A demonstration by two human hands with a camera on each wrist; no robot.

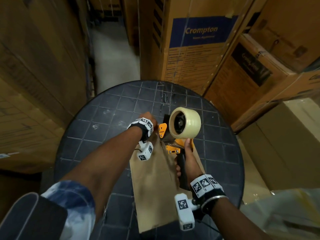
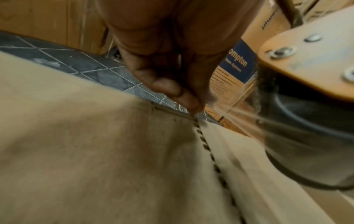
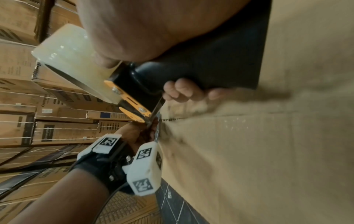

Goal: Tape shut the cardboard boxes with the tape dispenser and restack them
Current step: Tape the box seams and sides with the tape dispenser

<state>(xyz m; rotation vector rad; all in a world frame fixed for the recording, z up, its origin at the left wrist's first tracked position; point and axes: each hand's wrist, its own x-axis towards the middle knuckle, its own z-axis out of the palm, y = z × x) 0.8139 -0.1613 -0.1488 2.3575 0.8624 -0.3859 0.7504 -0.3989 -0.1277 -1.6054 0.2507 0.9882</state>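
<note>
A plain cardboard box (image 1: 152,184) lies flat on a round dark table (image 1: 97,129) with a grid of pale lines. Its top flaps meet in a centre seam (image 2: 208,150) that runs away from the person.

The right hand (image 1: 183,163) is wrapped firmly around the black handle of a tape dispenser (image 1: 178,135) — fingers curled under the grip, thumb up against its yellow frame. The dispenser is tilted forward, with its front end down on the box near the far end of the seam. A fat roll of clear tape (image 1: 185,122) sits on top.

The left hand (image 1: 149,116) reaches to the far edge of the box, just beside the dispenser's nose. In the left wrist view its fingers (image 2: 184,97) point down, tips bunched together at the end of the seam, where a strand of clear tape stretches across from the dispenser. The view is too blurred to say whether they pinch the tape or only press on it.

Both wrists carry black straps with white marker blocks. Tall stacks of brown cartons (image 1: 199,42) stand close around the table, some with a blue Crompton label.
</note>
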